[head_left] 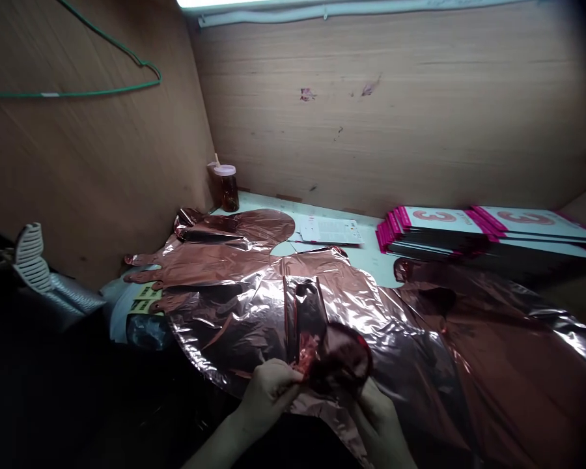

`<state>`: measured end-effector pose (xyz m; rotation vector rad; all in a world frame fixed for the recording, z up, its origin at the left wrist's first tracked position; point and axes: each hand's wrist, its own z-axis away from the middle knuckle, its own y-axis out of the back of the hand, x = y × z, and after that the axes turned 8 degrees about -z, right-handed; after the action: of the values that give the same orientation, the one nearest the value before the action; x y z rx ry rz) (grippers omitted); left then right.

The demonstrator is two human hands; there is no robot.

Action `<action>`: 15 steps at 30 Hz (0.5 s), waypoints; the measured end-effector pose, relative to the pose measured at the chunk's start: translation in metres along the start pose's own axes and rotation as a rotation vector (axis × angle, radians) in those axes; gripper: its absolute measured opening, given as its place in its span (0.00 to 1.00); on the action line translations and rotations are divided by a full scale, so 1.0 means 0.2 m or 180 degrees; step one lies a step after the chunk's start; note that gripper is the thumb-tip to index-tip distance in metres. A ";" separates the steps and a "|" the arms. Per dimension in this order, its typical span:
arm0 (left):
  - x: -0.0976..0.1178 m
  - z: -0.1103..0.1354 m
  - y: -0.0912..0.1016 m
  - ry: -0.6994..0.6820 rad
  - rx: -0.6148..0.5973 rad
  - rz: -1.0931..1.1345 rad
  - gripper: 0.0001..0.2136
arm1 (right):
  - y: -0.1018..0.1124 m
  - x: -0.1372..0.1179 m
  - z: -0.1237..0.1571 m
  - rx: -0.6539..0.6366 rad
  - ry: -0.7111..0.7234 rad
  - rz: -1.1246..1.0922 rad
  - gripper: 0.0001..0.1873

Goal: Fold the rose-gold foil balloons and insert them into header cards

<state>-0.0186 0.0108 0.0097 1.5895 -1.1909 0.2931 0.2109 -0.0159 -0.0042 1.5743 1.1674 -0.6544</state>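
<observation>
Both my hands work at the near edge of a pile of flat rose-gold foil balloons (400,326). My left hand (268,391) pinches the crumpled, folded end of one foil balloon (322,345). My right hand (378,417) grips the same folded balloon from the right, fingers curled around the foil. The folded strip runs up from my hands toward the middle of the pile.
More flat foil balloons (215,254) lie at the left. A stack of pink-edged printed packages (488,231) sits at the back right, a printed card (329,231) in the middle. A brown jar (227,185) stands in the corner. Wooden walls enclose the bench; a green wire hanger (102,65) hangs left.
</observation>
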 end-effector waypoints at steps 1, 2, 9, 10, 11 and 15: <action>0.01 0.00 -0.02 0.0317 0.0135 -0.0069 0.12 | -0.01 -0.02 -0.02 0.0140 -0.0263 -0.0038 0.17; 0.03 0.01 -0.04 0.0617 0.0268 -0.0145 0.11 | -0.03 -0.03 -0.05 0.0274 -0.0522 -0.0036 0.19; 0.07 0.07 -0.16 0.1526 0.0909 -0.0304 0.10 | -0.17 -0.05 -0.19 0.0544 -0.1174 0.0958 0.23; 0.07 0.08 -0.16 0.1495 0.1018 -0.0459 0.10 | -0.17 -0.06 -0.20 0.0494 -0.1197 0.1235 0.23; 0.06 0.08 -0.17 0.1420 0.1097 -0.0683 0.12 | -0.18 -0.06 -0.21 0.0443 -0.1220 0.1494 0.22; 0.05 0.00 -0.15 0.1035 0.0968 -0.1922 0.20 | -0.20 -0.08 -0.22 0.0260 -0.1370 0.2091 0.16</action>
<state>0.0104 0.0023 -0.0015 1.9911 -0.3963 0.3281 0.1624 0.0197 0.0090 1.6514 0.2752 -0.5569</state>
